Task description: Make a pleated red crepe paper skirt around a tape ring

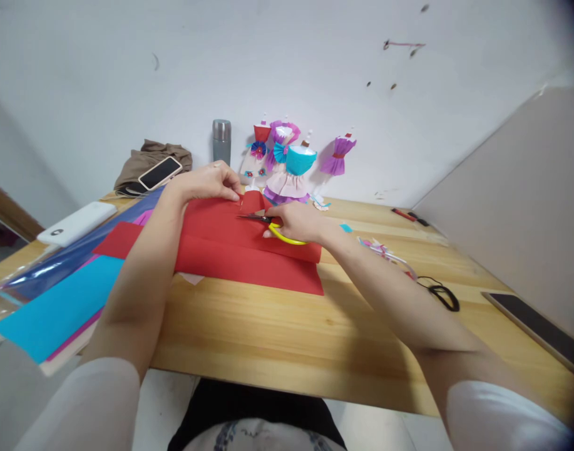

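A large sheet of red crepe-like paper [249,263] lies folded across the middle of the table. My left hand [214,181] is closed on the paper's far edge, fingers pinched together. In my right hand [293,222] are scissors with yellow handles [287,237], their dark blades pointing left over the red paper. A small red piece [253,202] stands up between the two hands, close to the blades; I cannot tell whether it is cut free. Just behind it stands a small dress form in a turquoise top [300,161] and ruffled skirt.
More little paper dresses [338,155] lean by the wall beside a grey thermos [221,141]. Left are a phone [159,173], a white power bank [77,222], brown cloth [158,156] and blue paper [66,307]. Right are scraps [378,247], a black cord [444,294] and a dark tablet-like device [540,329].
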{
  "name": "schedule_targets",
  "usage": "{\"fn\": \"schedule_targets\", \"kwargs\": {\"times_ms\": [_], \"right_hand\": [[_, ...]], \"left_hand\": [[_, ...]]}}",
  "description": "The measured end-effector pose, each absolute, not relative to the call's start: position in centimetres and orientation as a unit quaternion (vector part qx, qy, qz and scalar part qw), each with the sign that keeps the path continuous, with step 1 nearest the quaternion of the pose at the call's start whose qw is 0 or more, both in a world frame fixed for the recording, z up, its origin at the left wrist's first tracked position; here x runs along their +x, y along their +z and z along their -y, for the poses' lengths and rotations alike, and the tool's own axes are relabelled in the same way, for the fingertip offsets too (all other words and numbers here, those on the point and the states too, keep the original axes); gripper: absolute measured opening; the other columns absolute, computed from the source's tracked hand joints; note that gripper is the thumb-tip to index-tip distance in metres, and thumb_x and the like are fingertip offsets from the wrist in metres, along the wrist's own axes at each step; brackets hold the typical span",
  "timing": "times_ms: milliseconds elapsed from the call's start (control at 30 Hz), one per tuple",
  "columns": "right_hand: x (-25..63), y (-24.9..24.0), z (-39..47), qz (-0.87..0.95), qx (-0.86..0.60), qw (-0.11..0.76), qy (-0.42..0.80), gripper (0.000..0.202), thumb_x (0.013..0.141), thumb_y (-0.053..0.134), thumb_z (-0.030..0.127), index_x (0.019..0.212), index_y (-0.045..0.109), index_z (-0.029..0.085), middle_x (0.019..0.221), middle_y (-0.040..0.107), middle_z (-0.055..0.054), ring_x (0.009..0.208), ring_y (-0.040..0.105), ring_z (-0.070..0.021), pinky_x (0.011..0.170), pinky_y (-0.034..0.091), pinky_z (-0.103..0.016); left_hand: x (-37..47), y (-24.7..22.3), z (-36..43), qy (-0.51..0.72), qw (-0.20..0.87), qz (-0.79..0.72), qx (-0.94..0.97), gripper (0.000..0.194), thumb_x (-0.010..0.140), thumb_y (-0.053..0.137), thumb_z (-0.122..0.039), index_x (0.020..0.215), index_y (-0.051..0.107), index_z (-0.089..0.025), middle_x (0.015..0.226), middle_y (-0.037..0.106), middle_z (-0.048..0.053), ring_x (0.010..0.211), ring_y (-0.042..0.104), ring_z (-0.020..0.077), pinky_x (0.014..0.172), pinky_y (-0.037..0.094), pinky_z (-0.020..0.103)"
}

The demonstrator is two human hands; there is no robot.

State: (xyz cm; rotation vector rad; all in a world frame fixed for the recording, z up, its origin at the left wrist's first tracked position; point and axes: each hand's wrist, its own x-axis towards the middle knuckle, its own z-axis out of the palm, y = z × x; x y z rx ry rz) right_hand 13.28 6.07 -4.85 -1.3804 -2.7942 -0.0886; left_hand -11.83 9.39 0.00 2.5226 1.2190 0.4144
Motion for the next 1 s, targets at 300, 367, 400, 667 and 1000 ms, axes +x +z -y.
{"fn": "schedule_targets", "kwargs": {"times_ms": [300,367,400,667,1000], "right_hand": [[12.68,-4.81,-6.06,0.901,-0.431,0.022,-0.029,0.05,0.089,0.063,0.054,0.127,0.069,0.022,0.113,0.075,-0.011,0.101,0.069,-0.0282,0.069,0.041,-0.03],[12.66,-4.84,-6.04,0.9,-0.435,0.023,-0.026,0.049,0.089,0.064,0.053,0.126,0.069,0.022,0.112,0.075,-0.011,0.101,0.069,-0.0277,0.069,0.041,-0.029],[12.67,-4.85,-6.02,0.899,-0.437,0.024,-0.025,0.048,0.089,0.065,0.052,0.125,0.07,0.022,0.112,0.075,-0.011,0.101,0.069,-0.0274,0.069,0.041,-0.029],[12.68,-5.03,-5.97,0.888,-0.457,0.024,-0.032,0.047,0.086,0.07,0.047,0.128,0.07,0.025,0.103,0.078,-0.011,0.094,0.071,-0.0283,0.064,0.037,-0.029],[13.65,-5.66,-5.82,0.903,-0.426,0.057,0.003,0.058,0.087,0.069,0.045,0.141,0.061,0.024,0.114,0.075,-0.011,0.098,0.068,-0.0258,0.073,0.043,-0.028]], "left_hand": [[-11.85,0.05,-9.45,0.138,0.16,-0.433,0.876,0.022,0.076,0.067,-0.033,0.083,0.076,-0.015,0.076,0.071,0.001,0.079,0.062,0.0173,0.076,0.042,0.026],[-11.8,0.11,-9.36,0.137,0.155,-0.439,0.875,0.021,0.076,0.067,-0.032,0.083,0.076,-0.015,0.075,0.07,0.001,0.081,0.063,0.018,0.078,0.043,0.026],[-11.77,0.14,-9.3,0.136,0.152,-0.441,0.874,0.021,0.077,0.067,-0.032,0.083,0.076,-0.015,0.076,0.071,0.001,0.082,0.064,0.0182,0.078,0.043,0.026],[-11.56,0.34,-8.75,0.131,0.142,-0.43,0.882,0.017,0.082,0.066,-0.021,0.088,0.075,-0.008,0.079,0.072,0.002,0.085,0.061,0.0151,0.082,0.042,0.023],[-11.57,0.24,-8.96,0.135,0.164,-0.454,0.865,0.018,0.08,0.066,-0.024,0.088,0.076,-0.011,0.078,0.071,0.002,0.072,0.058,0.0139,0.072,0.041,0.026]]}}
